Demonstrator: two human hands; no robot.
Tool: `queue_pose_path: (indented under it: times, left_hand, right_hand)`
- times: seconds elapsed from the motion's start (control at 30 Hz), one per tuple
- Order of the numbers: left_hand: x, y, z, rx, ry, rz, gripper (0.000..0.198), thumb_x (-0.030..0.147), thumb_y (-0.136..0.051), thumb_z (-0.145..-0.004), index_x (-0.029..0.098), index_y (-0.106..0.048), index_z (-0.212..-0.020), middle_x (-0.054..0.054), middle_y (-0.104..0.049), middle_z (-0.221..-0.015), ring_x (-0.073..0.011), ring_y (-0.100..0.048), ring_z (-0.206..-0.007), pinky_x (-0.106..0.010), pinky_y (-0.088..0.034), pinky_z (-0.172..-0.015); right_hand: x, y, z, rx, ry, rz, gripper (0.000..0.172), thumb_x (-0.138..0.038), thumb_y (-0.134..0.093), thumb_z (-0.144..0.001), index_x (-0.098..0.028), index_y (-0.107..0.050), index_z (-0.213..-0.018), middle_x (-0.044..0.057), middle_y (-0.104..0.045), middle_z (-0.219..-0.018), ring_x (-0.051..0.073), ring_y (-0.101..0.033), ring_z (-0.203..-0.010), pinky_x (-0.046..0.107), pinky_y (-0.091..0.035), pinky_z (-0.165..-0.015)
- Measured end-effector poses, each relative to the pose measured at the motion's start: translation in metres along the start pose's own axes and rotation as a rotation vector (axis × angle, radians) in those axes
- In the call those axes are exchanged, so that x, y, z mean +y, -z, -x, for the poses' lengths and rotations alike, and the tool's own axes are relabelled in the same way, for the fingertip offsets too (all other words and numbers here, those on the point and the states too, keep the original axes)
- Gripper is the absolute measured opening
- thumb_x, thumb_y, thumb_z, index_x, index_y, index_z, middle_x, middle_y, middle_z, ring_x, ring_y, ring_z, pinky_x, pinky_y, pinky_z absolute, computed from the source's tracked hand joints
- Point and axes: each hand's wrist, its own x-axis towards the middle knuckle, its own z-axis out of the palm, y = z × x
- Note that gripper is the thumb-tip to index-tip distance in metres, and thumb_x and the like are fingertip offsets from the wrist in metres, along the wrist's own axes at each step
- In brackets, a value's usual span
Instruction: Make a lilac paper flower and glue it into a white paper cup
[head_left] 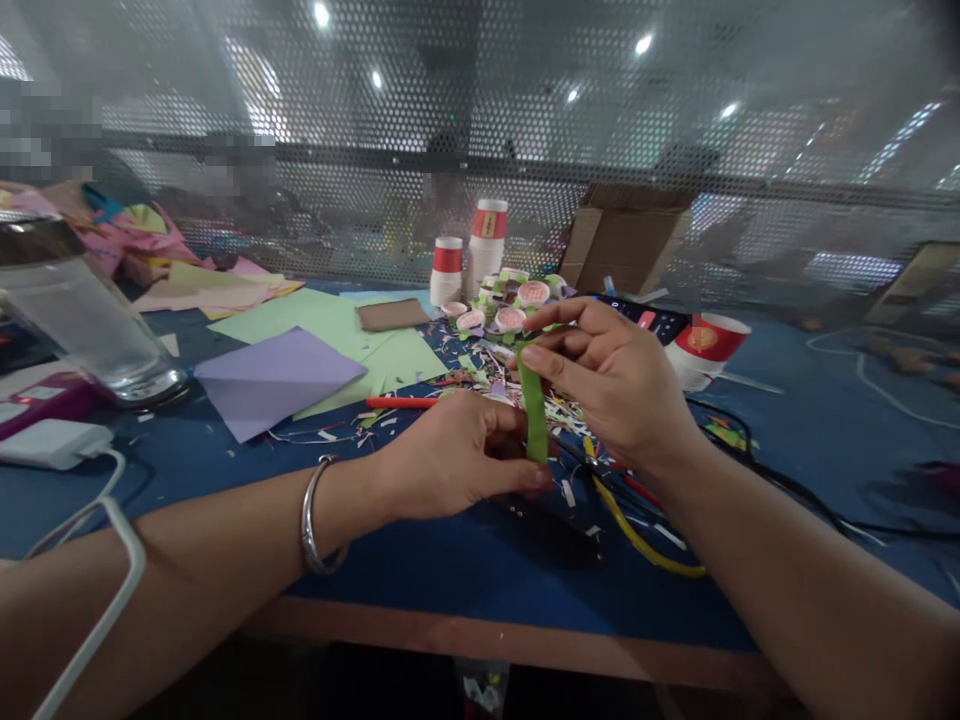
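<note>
A narrow green paper strip (534, 410) hangs upright between my two hands above the blue table. The thumb and fingers of my left hand (457, 455) pinch its lower end. Its top end is pinched by my right hand (611, 375), higher and to the right. Behind the strip lie many small paper scraps (570, 415). Just beyond them is a cluster of small round pieces with pink tops (510, 319) and green and purple edges. A red stick (401, 403) lies left of the strip, partly hidden by my left hand.
Purple paper (281, 378) and green sheets (262, 320) lie left, near a glass (112, 330). Paper cups (448, 270) stand behind; another cup (709, 345) is at right. Scissors with yellow handles (637, 540) and black cables (795, 490) lie by my right forearm. A cardboard box (626, 240) stands behind.
</note>
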Motion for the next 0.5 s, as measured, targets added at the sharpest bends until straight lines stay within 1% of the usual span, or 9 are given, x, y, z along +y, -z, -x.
queue_pose_path:
  times: [0.07,0.13,0.2,0.23,0.3,0.37,0.5]
  left_hand:
    - [0.000,0.003,-0.002,0.078,-0.079,-0.110,0.017,0.031,-0.074,-0.082,0.015,-0.072,-0.084,-0.003,-0.071,-0.079,-0.0137,-0.064,-0.073,-0.025,-0.050,-0.069]
    - [0.000,0.007,-0.004,0.206,-0.146,-0.157,0.025,0.040,-0.071,-0.085,0.015,-0.074,-0.088,-0.003,-0.070,-0.079,-0.0130,-0.061,-0.073,-0.024,-0.047,-0.066]
    - [0.001,0.010,-0.007,0.318,-0.152,-0.072,0.030,0.044,-0.069,-0.086,0.015,-0.075,-0.091,-0.004,-0.070,-0.081,-0.0123,-0.060,-0.072,-0.023,-0.045,-0.064]
    - [0.002,0.011,-0.009,0.352,-0.134,0.001,0.030,0.044,-0.071,-0.085,0.015,-0.074,-0.090,-0.004,-0.069,-0.081,-0.0117,-0.060,-0.070,-0.023,-0.045,-0.063]
    - [0.003,0.010,-0.011,0.375,-0.074,0.156,0.027,0.040,-0.076,-0.081,0.014,-0.072,-0.084,-0.003,-0.068,-0.079,-0.0103,-0.059,-0.066,-0.023,-0.044,-0.060]
    - [0.005,0.009,-0.012,0.371,-0.026,0.278,0.024,0.035,-0.080,-0.077,0.014,-0.069,-0.079,-0.001,-0.066,-0.075,-0.0084,-0.058,-0.063,-0.022,-0.044,-0.059]
    - [0.005,0.008,-0.013,0.374,0.034,0.400,0.021,0.028,-0.083,-0.075,0.013,-0.068,-0.075,0.001,-0.064,-0.069,-0.0060,-0.057,-0.058,-0.019,-0.043,-0.057]
  right_hand:
    - [0.000,0.001,-0.001,0.003,-0.016,-0.013,0.018,-0.024,-0.075,-0.082,-0.023,-0.065,-0.098,0.001,-0.070,-0.084,0.017,-0.069,-0.076,0.032,-0.058,-0.069]
    - [0.000,0.002,-0.001,0.004,-0.011,-0.006,0.017,-0.025,-0.075,-0.082,-0.023,-0.066,-0.096,0.001,-0.070,-0.083,0.018,-0.070,-0.077,0.032,-0.058,-0.069]
    - [0.001,0.003,-0.001,-0.002,0.014,0.015,0.017,-0.026,-0.075,-0.082,-0.022,-0.066,-0.096,0.001,-0.071,-0.087,0.018,-0.070,-0.079,0.032,-0.058,-0.069]
    - [0.001,0.002,-0.001,-0.009,0.025,0.028,0.017,-0.026,-0.075,-0.082,-0.022,-0.067,-0.096,0.002,-0.072,-0.090,0.018,-0.070,-0.080,0.032,-0.058,-0.069]
    - [0.003,0.001,0.000,-0.022,0.034,0.053,0.017,-0.026,-0.075,-0.083,-0.022,-0.067,-0.097,0.003,-0.073,-0.094,0.018,-0.070,-0.082,0.031,-0.057,-0.070]
    - [0.003,0.000,0.001,-0.023,0.037,0.081,0.017,-0.025,-0.075,-0.084,-0.022,-0.067,-0.098,0.002,-0.073,-0.093,0.018,-0.070,-0.083,0.031,-0.057,-0.070]
    - [0.000,-0.002,0.004,-0.016,0.067,0.166,0.013,-0.024,-0.071,-0.087,-0.023,-0.065,-0.100,0.002,-0.072,-0.084,0.018,-0.070,-0.079,0.031,-0.056,-0.068]
